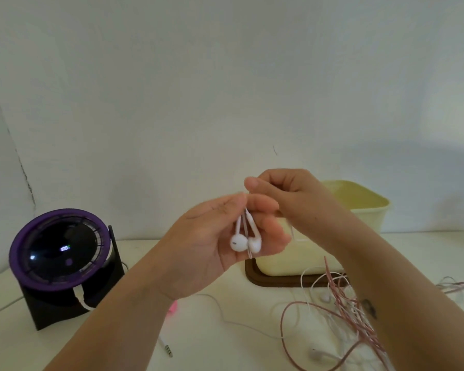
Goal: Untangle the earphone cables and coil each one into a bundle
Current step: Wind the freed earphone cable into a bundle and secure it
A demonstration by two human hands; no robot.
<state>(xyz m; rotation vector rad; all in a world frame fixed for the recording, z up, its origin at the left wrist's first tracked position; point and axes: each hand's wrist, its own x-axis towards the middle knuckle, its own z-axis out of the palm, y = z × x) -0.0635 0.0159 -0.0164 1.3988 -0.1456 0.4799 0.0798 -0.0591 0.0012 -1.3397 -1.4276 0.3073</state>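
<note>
My left hand (pixel 212 236) is raised over the table, palm towards me, and holds a pair of white earbuds (pixel 245 242) that hang down by their stems between thumb and fingers. My right hand (pixel 281 194) is just above and behind it, fingers curled, pinching the cable at the top of the stems. A tangle of pink and white earphone cables (pixel 340 311) lies on the table under my right forearm. A white cable runs left from it to a jack plug (pixel 168 350) near the front edge.
A cream plastic tub (pixel 359 210) stands on a dark brown tray (pixel 273 281) behind my hands. A black stand with a purple-rimmed round device (pixel 59 253) sits at the left. A small pink object (pixel 172 307) peeks from under my left wrist. White wall behind.
</note>
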